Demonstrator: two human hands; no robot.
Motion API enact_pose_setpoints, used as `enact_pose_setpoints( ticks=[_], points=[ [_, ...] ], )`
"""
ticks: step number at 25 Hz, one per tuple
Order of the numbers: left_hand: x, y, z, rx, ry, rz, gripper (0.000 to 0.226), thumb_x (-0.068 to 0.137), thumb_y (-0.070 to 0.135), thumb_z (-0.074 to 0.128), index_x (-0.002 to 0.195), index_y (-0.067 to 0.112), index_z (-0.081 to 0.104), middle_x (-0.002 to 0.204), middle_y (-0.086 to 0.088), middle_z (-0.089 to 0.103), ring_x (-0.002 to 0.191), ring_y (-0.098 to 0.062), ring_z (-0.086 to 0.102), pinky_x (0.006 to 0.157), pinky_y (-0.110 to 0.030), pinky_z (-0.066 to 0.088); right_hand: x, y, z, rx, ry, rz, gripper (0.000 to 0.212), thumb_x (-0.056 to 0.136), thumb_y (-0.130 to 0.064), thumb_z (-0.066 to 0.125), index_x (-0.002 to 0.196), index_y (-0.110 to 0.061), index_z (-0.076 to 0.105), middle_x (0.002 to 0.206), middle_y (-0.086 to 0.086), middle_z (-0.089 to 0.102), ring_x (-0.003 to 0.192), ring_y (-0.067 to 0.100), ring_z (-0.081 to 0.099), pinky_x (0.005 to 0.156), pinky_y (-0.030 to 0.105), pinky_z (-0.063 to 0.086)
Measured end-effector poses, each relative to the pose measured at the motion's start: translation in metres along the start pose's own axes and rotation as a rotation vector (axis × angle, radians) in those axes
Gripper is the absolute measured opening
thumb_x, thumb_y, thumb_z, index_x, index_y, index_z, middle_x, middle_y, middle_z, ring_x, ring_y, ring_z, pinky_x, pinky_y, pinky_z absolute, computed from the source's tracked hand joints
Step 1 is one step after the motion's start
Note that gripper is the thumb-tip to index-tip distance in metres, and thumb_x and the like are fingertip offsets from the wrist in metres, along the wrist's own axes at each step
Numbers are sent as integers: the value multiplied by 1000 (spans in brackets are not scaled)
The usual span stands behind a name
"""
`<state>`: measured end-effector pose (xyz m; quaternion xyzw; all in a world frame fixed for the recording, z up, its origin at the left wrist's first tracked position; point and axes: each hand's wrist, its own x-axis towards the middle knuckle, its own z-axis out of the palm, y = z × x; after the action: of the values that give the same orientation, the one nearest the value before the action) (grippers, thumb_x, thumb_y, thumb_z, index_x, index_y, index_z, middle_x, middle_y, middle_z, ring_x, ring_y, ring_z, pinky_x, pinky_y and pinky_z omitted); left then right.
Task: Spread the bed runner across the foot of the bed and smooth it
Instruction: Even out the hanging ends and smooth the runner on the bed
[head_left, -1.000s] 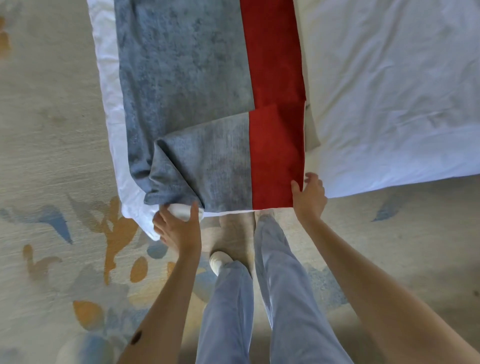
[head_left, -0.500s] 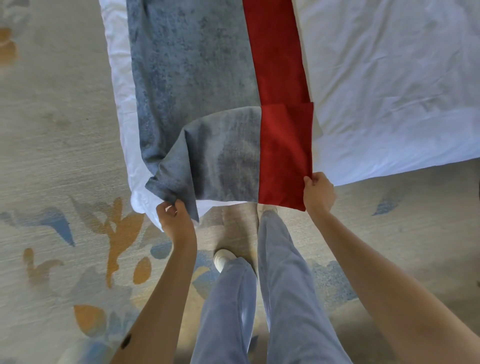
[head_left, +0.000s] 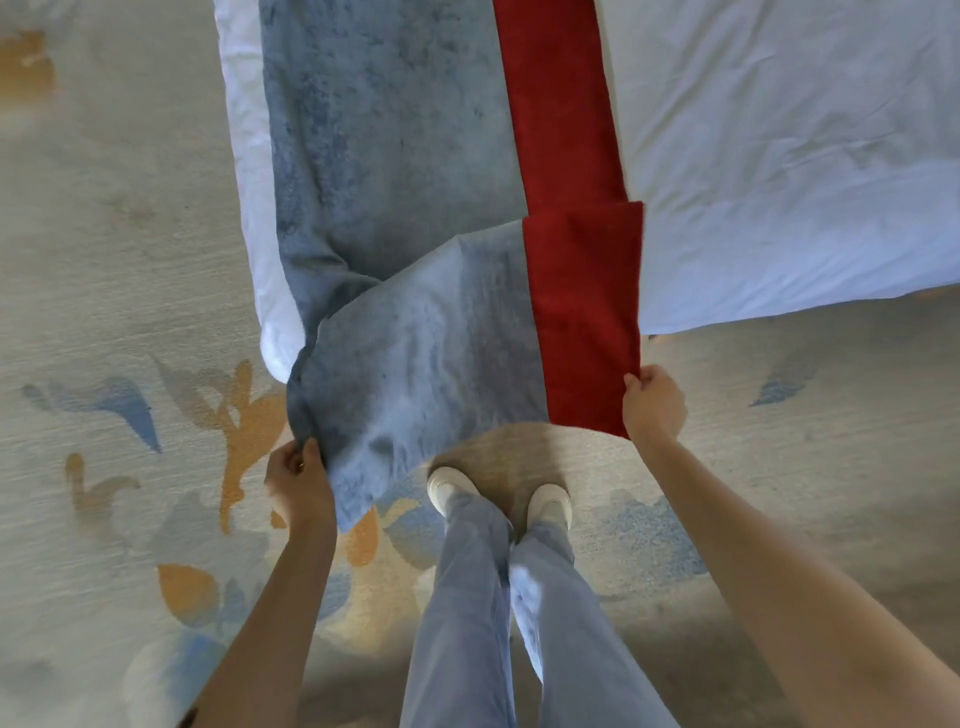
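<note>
Partly cut off: bed runner (head_left: 415, 218).

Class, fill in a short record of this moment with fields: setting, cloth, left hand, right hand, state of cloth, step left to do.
setting: white bed on a patterned carpet
cloth: blue-grey and red bed runner
left hand: grips the blue-grey corner
right hand: grips the red corner
state of cloth: near end lifted off the bed's edge, held above the person's shoes
step left to do: lay the end down and smooth it
</note>
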<state>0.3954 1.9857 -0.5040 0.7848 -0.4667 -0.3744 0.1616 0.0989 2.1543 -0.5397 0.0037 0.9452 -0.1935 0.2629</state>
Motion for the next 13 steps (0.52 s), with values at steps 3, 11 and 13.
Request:
enact_pose_setpoints(
  ticks=[3,11,13],
  points=[
    [-9,-23,5,69,26,-25,24,91,16,52,108,-1,58,108,-22,64,100,-37,59,83,-39,46,7,35,0,-62,-17,8,20,95,-18,49,105,-6,61,105,15,68,98,33,62,93,43,46],
    [28,-77,57,136,82,16,28,92,22,51,111,3,56,112,-20,63,103,-37,58,84,-37,42,44,103,63,-160,-85,1,20,95,-21,50,107,-9,61,106,13,69,99,32,62,97,45,43],
    [41,-89,72,96,95,40,27,93,21,50,111,3,56,110,-19,64,102,-35,57,79,-35,40,54,114,88,-156,-86,-6,20,95,-21,49,106,-9,60,104,13,69,98,32,63,96,46,44]
  ],
)
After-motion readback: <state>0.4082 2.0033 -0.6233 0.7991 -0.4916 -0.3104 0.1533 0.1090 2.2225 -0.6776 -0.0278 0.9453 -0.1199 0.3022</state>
